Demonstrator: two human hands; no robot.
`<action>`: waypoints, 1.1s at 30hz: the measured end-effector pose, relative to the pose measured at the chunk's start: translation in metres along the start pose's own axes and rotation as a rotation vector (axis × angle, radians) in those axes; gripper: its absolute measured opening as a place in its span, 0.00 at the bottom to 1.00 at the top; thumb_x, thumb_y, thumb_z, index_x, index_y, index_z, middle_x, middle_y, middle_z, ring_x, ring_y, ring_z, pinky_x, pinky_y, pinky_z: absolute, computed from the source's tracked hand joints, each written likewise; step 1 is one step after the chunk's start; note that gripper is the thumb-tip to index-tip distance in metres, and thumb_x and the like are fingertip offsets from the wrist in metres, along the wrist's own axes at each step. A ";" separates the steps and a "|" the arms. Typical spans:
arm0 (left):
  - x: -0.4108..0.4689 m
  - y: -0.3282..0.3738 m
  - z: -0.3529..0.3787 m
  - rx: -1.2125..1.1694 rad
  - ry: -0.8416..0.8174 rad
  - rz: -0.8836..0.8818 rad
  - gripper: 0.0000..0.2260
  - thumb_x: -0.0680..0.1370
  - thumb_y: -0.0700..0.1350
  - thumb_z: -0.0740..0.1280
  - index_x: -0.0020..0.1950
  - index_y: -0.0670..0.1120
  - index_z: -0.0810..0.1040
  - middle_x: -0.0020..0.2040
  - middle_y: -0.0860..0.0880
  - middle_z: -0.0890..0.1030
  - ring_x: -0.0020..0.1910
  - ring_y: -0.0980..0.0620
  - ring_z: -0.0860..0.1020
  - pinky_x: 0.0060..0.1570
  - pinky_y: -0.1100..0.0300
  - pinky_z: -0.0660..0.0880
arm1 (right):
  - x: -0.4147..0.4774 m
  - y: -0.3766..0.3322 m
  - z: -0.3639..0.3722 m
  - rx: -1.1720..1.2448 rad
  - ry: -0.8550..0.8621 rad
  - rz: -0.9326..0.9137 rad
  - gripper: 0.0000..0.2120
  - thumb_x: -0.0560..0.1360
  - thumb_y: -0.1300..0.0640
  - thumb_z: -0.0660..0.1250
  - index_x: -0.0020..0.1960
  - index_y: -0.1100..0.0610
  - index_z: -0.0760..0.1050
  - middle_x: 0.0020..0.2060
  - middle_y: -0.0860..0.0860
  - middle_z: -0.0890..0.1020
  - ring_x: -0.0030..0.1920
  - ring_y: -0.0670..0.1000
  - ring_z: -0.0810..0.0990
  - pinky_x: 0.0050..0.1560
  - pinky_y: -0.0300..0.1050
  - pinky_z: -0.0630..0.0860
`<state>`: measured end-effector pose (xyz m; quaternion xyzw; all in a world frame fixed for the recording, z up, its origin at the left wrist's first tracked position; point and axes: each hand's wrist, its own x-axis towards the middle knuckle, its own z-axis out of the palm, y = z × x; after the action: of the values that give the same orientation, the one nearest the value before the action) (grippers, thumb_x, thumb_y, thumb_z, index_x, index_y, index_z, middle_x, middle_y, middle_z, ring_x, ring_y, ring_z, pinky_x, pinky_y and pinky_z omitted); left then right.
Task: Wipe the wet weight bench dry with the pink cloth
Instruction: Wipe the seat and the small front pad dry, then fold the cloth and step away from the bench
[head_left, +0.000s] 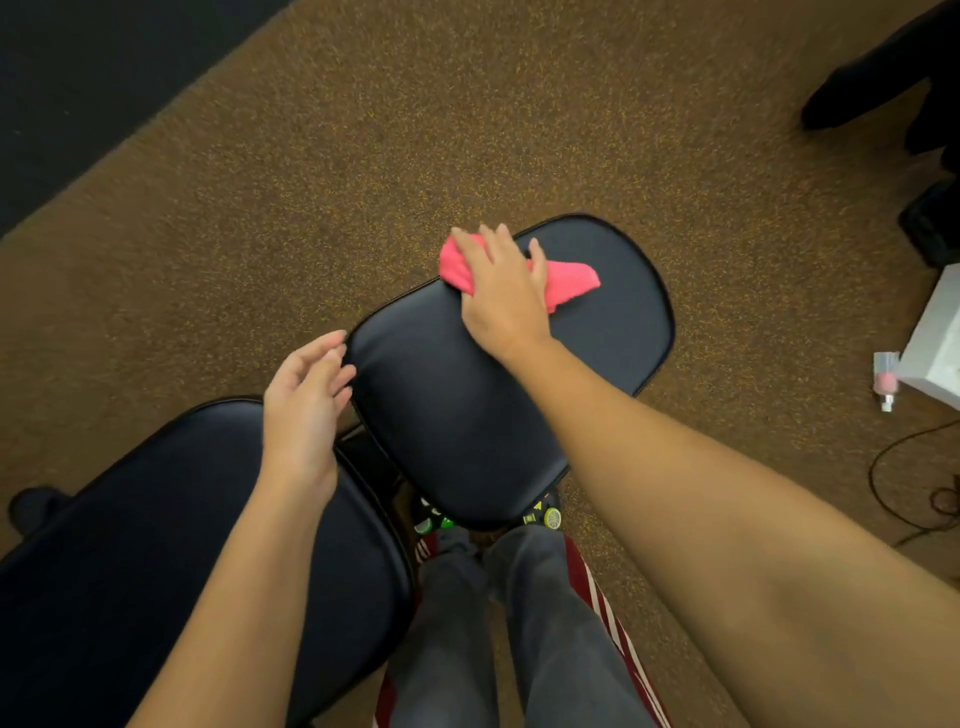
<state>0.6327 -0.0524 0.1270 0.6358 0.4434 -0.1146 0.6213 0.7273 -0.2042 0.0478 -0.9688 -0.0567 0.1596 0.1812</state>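
The right hand (501, 291), grip wide, presses the pink cloth (571, 280) on the black surface (452, 405). The left hand (306, 400), grip wide and empty, perhaps touches its edge.

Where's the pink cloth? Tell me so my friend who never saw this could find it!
Find the black padded weight bench in the middle of the brown speckled floor. On its far pad, near the left edge, the right hand presses flat on the pink cloth. It is the only bright, crumpled soft thing on the smooth dark bench.
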 end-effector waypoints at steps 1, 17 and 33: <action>0.001 -0.001 -0.001 -0.007 0.008 -0.010 0.09 0.80 0.43 0.60 0.51 0.55 0.78 0.60 0.51 0.78 0.58 0.55 0.77 0.64 0.57 0.71 | -0.004 -0.010 0.007 -0.028 -0.011 -0.049 0.31 0.75 0.62 0.59 0.75 0.50 0.56 0.75 0.53 0.60 0.76 0.52 0.51 0.73 0.55 0.42; -0.018 0.006 -0.006 -0.014 0.023 0.050 0.09 0.81 0.41 0.59 0.55 0.51 0.76 0.49 0.58 0.77 0.49 0.62 0.76 0.44 0.73 0.72 | -0.090 -0.039 0.004 0.684 -0.390 -0.201 0.26 0.77 0.66 0.59 0.74 0.52 0.62 0.71 0.50 0.68 0.73 0.49 0.61 0.74 0.43 0.51; -0.135 0.036 -0.004 0.164 -0.213 -0.100 0.27 0.72 0.64 0.65 0.63 0.49 0.72 0.61 0.50 0.76 0.61 0.51 0.74 0.60 0.58 0.70 | -0.136 -0.083 -0.137 1.502 -0.313 0.380 0.12 0.81 0.49 0.57 0.53 0.53 0.76 0.51 0.53 0.83 0.52 0.51 0.82 0.54 0.48 0.78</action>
<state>0.5782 -0.0994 0.2471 0.6459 0.3952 -0.2478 0.6043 0.6398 -0.1954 0.2384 -0.5465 0.2080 0.3177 0.7464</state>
